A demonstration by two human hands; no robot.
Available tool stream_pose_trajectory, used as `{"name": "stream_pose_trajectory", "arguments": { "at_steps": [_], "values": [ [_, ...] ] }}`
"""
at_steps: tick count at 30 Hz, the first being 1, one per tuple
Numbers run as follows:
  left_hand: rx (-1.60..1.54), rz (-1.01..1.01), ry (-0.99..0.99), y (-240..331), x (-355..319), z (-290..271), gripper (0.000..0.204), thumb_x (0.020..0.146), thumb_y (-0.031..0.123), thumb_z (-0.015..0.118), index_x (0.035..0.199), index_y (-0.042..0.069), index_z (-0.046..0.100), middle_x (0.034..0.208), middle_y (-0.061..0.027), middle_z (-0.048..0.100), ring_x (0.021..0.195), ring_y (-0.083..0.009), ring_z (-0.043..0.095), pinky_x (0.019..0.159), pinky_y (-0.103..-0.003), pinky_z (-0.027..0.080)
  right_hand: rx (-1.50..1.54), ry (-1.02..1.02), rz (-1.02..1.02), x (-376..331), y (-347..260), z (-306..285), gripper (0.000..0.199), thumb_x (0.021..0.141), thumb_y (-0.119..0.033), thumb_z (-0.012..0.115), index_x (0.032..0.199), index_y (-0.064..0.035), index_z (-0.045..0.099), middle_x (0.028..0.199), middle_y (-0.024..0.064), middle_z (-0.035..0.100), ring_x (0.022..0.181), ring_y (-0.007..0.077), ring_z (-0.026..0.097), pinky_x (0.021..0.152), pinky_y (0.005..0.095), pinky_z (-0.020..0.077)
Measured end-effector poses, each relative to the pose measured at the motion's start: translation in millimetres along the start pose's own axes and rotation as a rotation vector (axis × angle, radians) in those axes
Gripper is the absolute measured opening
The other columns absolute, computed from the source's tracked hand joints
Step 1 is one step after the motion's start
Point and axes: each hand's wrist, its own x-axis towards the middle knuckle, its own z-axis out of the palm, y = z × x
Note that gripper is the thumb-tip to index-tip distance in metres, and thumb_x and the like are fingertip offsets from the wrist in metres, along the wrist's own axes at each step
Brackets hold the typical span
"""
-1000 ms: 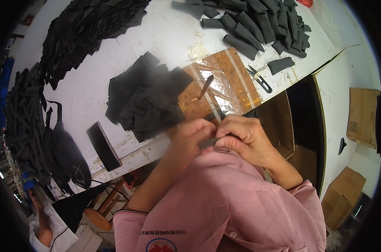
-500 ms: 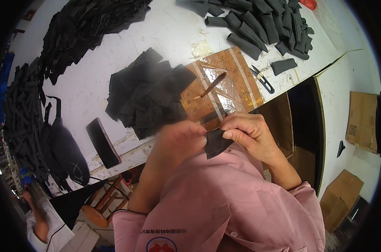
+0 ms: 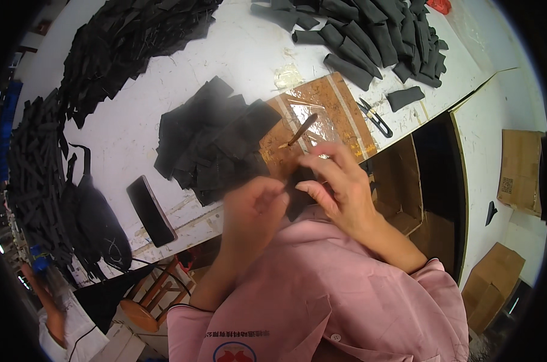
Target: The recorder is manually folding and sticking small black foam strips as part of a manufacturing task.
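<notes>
Currently, one dark cloth piece (image 3: 296,205) is between our hands, at centre of the frame, near the worktop (image 3: 119,142). Right hand (image 3: 343,190): fingers spread, thumb apart from them. Left hand (image 3: 254,205): fingers curled beside the cloth; whether they pinch it, we cannot tell. Judgement: we should grip opposite edges lightly, keeping the fabric smooth. Counts: one flat cloth pile (image 3: 213,142), left of centre; one brown board (image 3: 334,108) bearing one pointed stick (image 3: 302,131), upper centre; one pair of snips (image 3: 379,120), upper right; one phone (image 3: 151,211), lower left.
</notes>
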Motion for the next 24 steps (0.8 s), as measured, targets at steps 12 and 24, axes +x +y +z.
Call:
{"name": "stream_pose_trajectory", "arguments": {
  "at_steps": [12, 24],
  "values": [
    [0.719, 0.707, 0.598, -17.1, 3.3, 23.7, 0.01, 0.075, -0.006, 0.057, 0.084, -0.002, 0.055, 0.07, -0.003, 0.058, 0.048, -0.0046, 0.047, 0.043, -0.018, 0.037, 0.201, 0.011, 0.062, -6.3, -2.5, 22.5, 0.013, 0.067, 0.0, 0.064, 0.079, 0.0031, 0.06, 0.07, 0.011, 0.057, 0.055, 0.0168, 0.056, 0.049, 0.026, 0.0435],
    [-0.437, 0.112, 0.325, -13.8, 18.8, 14.8, 0.023, 0.068, -0.011, 0.049, 0.089, -0.001, 0.049, 0.072, -0.0033, 0.052, 0.047, -0.0012, 0.036, 0.042, -0.015, 0.028, 1.533, -0.223, 0.799, -3.9, 15.1, 29.2, 0.003, 0.076, -0.003, 0.059, 0.075, -0.0039, 0.056, 0.064, -0.0031, 0.047, 0.051, 0.0035, 0.037, 0.045, 0.0167, 0.0277]
  ]
}}
